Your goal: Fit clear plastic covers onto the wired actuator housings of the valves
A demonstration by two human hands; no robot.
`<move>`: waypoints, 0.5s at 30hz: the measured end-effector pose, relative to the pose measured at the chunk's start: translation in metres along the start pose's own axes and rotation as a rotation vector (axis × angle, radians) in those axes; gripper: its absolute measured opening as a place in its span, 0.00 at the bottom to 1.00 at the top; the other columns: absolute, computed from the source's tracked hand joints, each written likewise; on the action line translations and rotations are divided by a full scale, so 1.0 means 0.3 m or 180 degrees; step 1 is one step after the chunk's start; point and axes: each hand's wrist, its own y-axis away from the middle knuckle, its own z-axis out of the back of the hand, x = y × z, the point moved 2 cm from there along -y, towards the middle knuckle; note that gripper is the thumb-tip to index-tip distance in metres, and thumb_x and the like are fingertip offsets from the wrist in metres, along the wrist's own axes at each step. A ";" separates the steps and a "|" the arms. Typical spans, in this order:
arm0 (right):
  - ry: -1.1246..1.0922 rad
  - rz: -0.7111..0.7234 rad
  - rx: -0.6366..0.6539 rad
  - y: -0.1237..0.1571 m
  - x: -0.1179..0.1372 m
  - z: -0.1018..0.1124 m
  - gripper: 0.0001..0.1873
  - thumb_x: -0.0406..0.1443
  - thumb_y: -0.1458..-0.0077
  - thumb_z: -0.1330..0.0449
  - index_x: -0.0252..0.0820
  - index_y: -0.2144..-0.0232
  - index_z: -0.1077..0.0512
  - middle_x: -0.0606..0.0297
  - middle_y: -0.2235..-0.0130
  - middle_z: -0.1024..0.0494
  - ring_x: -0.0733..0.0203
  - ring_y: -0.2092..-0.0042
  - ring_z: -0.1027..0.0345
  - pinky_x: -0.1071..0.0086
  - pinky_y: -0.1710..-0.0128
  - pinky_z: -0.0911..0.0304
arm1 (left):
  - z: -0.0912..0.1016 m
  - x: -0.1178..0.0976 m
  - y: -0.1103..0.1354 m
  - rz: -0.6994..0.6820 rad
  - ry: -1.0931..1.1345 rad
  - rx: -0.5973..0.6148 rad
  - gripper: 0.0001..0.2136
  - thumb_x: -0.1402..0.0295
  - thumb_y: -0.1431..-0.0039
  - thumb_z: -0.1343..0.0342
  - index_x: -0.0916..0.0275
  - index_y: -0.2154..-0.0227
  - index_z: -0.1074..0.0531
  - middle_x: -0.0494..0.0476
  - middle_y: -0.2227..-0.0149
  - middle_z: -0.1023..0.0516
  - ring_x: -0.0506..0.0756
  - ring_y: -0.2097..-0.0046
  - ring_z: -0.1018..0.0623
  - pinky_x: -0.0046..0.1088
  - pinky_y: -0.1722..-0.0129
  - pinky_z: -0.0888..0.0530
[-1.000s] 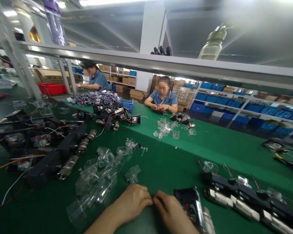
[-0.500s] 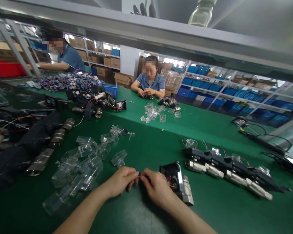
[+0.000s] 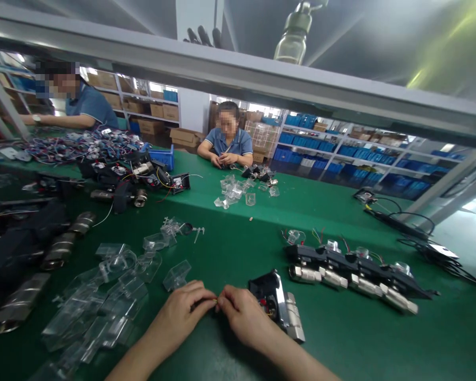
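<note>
Left hand [image 3: 182,309] and right hand [image 3: 241,315], both closed, pinch a thin yellow strand [image 3: 214,300]; a black, silver-metal-barrelled unit [image 3: 280,302] slants near-right beside the right hand.

The green desk [image 3: 333,338] looks smooth, with a soft sheen. The clear plastic covers [image 3: 129,290] are glossy; the black housing [image 3: 263,289] looks like shiny plastic, its cylinder [image 3: 294,315] silvery, polished metal. The cardboard box [image 3: 186,137] appears matt.
</note>
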 end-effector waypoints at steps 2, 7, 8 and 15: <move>0.0023 0.0022 -0.0080 0.002 -0.003 0.000 0.13 0.36 0.40 0.52 0.41 0.69 0.28 0.67 0.71 0.25 0.66 0.68 0.34 0.76 0.71 0.47 | -0.008 0.011 -0.004 0.0200 0.0119 0.0076 0.13 0.61 0.39 0.53 0.60 0.71 0.26 0.51 0.71 0.26 0.52 0.65 0.27 0.26 0.63 0.33; 0.0106 0.0074 -0.0256 0.004 -0.003 -0.013 0.12 0.36 0.40 0.51 0.41 0.69 0.28 0.67 0.71 0.24 0.66 0.69 0.32 0.76 0.71 0.45 | -0.036 0.041 -0.009 0.0685 0.0753 0.0234 0.17 0.54 0.41 0.56 0.61 0.75 0.35 0.44 0.81 0.37 0.47 0.79 0.36 0.22 0.78 0.40; 0.0118 0.0102 -0.0258 0.003 -0.001 -0.016 0.13 0.36 0.40 0.51 0.41 0.69 0.28 0.66 0.72 0.24 0.65 0.69 0.31 0.75 0.71 0.43 | -0.043 0.048 -0.010 0.0758 0.0916 0.0257 0.17 0.53 0.42 0.56 0.61 0.75 0.36 0.43 0.82 0.38 0.46 0.81 0.39 0.22 0.80 0.43; 0.0712 0.1652 -0.1825 0.110 0.031 0.085 0.25 0.36 0.42 0.46 0.46 0.42 0.43 0.55 0.44 0.34 0.51 0.43 0.40 0.58 0.48 0.38 | -0.081 0.078 -0.029 0.1247 0.1371 0.0300 0.15 0.53 0.50 0.53 0.60 0.77 0.39 0.42 0.87 0.39 0.45 0.88 0.44 0.21 0.88 0.47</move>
